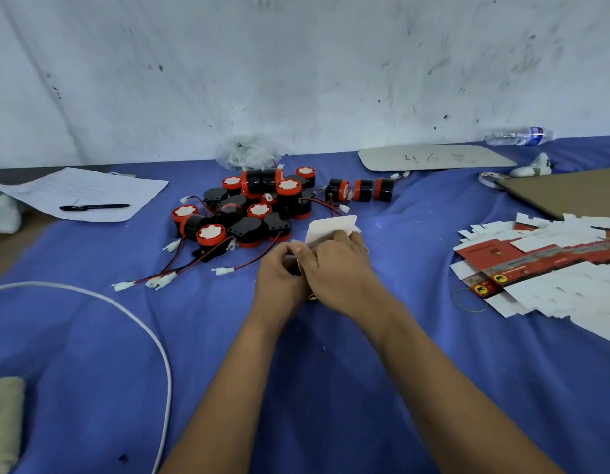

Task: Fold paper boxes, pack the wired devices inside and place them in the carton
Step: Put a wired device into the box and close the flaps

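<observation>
Both hands (314,268) grip a flat white paper box (331,224) on wrinkled blue cloth (416,354).

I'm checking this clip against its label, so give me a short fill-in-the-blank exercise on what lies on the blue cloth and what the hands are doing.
1. Both hands, left hand and right hand, hold a white paper box blank over the ____ cloth.
2. The black marker pen lies on a sheet of ____.
3. The pile of black-and-red round wired devices lies ____ the hands, toward the wall.
4. The stack of flat red-and-white box blanks lies to the person's ____.

Missing words: blue; paper; beyond; right
</observation>
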Demonstrator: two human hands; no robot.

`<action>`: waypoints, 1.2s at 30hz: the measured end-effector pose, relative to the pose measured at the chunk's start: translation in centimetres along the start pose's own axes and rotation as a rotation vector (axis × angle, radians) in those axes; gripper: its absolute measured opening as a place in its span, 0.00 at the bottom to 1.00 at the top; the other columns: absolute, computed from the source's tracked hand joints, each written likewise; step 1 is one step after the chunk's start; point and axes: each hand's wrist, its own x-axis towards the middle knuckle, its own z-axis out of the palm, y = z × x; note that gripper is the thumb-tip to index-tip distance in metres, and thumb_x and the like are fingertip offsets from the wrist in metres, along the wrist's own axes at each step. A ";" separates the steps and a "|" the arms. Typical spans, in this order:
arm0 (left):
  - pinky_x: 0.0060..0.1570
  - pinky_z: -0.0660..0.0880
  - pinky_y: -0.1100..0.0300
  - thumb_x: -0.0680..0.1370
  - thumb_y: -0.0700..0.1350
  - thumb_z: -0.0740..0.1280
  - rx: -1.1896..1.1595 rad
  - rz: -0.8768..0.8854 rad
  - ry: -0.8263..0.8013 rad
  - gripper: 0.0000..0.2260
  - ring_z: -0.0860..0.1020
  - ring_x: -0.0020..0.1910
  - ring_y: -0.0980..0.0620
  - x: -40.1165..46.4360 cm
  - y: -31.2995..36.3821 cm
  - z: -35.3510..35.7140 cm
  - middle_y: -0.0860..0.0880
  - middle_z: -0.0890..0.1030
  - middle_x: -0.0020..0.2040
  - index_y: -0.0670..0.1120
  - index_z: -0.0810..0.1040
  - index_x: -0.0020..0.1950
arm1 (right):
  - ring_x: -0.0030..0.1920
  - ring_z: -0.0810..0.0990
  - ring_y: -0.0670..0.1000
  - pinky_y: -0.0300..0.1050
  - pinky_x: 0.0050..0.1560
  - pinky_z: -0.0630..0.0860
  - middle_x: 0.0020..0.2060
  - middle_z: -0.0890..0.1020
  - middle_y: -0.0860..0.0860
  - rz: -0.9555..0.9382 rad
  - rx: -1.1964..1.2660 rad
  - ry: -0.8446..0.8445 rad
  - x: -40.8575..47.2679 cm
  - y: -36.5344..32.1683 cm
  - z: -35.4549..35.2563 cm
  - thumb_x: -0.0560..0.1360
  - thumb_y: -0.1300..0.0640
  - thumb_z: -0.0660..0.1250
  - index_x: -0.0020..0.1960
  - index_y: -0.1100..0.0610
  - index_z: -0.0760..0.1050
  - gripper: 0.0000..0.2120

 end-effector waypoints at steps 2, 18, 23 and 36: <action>0.26 0.73 0.68 0.78 0.29 0.66 -0.036 0.010 -0.010 0.07 0.78 0.26 0.60 -0.3 -0.2 -0.1 0.52 0.82 0.30 0.40 0.76 0.47 | 0.55 0.73 0.51 0.45 0.57 0.70 0.48 0.80 0.52 -0.033 0.161 0.055 -0.1 0.4 0.2 0.84 0.43 0.56 0.43 0.52 0.84 0.23; 0.56 0.81 0.56 0.70 0.31 0.78 -0.005 0.083 -0.267 0.18 0.84 0.52 0.50 0.2 -0.9 -1.9 0.47 0.85 0.50 0.42 0.78 0.56 | 0.39 0.79 0.44 0.33 0.41 0.73 0.39 0.85 0.47 -0.358 0.218 0.262 -0.4 3.0 0.1 0.75 0.63 0.70 0.44 0.54 0.86 0.08; 0.55 0.77 0.65 0.69 0.32 0.80 0.098 0.179 -0.265 0.23 0.82 0.56 0.60 0.5 -0.7 -2.2 0.54 0.85 0.54 0.48 0.80 0.59 | 0.42 0.79 0.44 0.35 0.43 0.73 0.42 0.84 0.46 -0.372 0.231 0.092 -0.4 3.5 -0.9 0.71 0.65 0.72 0.41 0.55 0.86 0.06; 0.49 0.82 0.53 0.70 0.35 0.80 0.099 0.081 -0.301 0.20 0.85 0.46 0.47 0.6 -1.3 -2.3 0.51 0.86 0.53 0.45 0.82 0.60 | 0.58 0.65 0.49 0.42 0.63 0.64 0.54 0.76 0.47 -0.476 -0.014 -0.095 -0.7 4.6 -2.0 0.82 0.50 0.65 0.44 0.54 0.86 0.15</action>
